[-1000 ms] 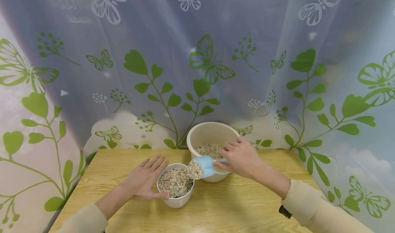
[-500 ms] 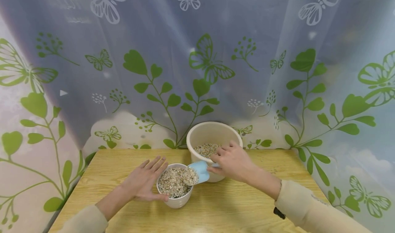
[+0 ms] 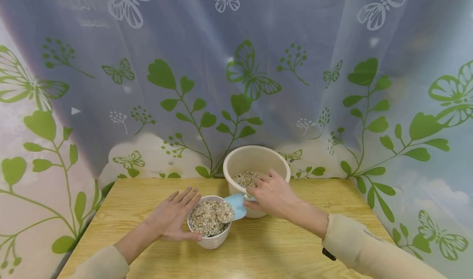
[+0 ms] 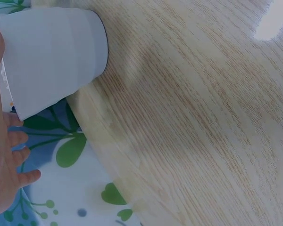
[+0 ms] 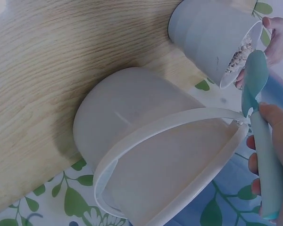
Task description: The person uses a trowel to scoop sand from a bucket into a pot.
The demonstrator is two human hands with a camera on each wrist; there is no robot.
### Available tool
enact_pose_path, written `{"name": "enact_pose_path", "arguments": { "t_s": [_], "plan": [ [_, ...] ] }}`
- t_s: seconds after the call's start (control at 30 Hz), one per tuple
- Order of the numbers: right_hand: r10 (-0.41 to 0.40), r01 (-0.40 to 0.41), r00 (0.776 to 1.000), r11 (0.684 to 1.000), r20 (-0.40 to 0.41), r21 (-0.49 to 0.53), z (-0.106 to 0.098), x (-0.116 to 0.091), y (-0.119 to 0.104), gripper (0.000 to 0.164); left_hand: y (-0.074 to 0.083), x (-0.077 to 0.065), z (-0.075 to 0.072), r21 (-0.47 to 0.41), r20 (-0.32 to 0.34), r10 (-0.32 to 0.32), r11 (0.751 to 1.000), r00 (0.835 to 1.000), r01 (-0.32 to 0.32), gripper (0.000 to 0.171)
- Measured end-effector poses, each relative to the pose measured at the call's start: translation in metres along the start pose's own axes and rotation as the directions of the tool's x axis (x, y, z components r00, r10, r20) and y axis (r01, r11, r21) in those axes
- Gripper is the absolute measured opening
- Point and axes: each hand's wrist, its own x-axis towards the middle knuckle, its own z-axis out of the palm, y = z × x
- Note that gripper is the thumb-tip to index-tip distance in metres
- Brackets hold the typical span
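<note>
My right hand (image 3: pixel 275 194) grips the handle of a light-blue scoop (image 3: pixel 236 206), fingers curled round it in the right wrist view. Pale, speckled grains lie on the scoop's blade, which is over the right rim of a small white pot (image 3: pixel 212 242). Similar grains (image 3: pixel 205 218) fill the pot close to its rim. Beside the pot's left side, my left hand (image 3: pixel 171 218) has its fingers straight and spread, with the thumb at the near rim. The left wrist view shows the pot's smooth side (image 4: pixel 56 52) and that hand's fingers apart from one another.
A larger cream bucket (image 3: pixel 230 184) stands behind and right of the pot, with more grains (image 3: pixel 245 179) at its bottom. Both containers stand on a wooden table (image 3: pixel 281 250). A patterned curtain (image 3: pixel 288 118) hangs right behind the table's back edge.
My right hand has moved left, bringing the scoop from beside the pot to over its rim. The scoop's grains now lie against the heap in the pot. My left hand stays in place.
</note>
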Motion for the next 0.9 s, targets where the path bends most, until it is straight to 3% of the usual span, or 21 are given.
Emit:
{"name": "enact_pose_path", "arguments": {
  "t_s": [0.73, 0.9],
  "plan": [
    [-0.011, 0.021, 0.994, 0.996, 0.108, -0.091, -0.003, 0.014, -0.006, 0.049, 0.0, -0.001, -0.001, -0.004, 0.007, -0.003, 1.0, 1.0, 0.003, 0.118],
    [-0.008, 0.03, 0.986, 0.992, 0.169, -0.127, -0.009, 0.019, -0.008, 0.049, 0.0, 0.0, -0.001, -0.006, 0.007, -0.001, 1.0, 1.0, 0.001, 0.118]
  ]
}}
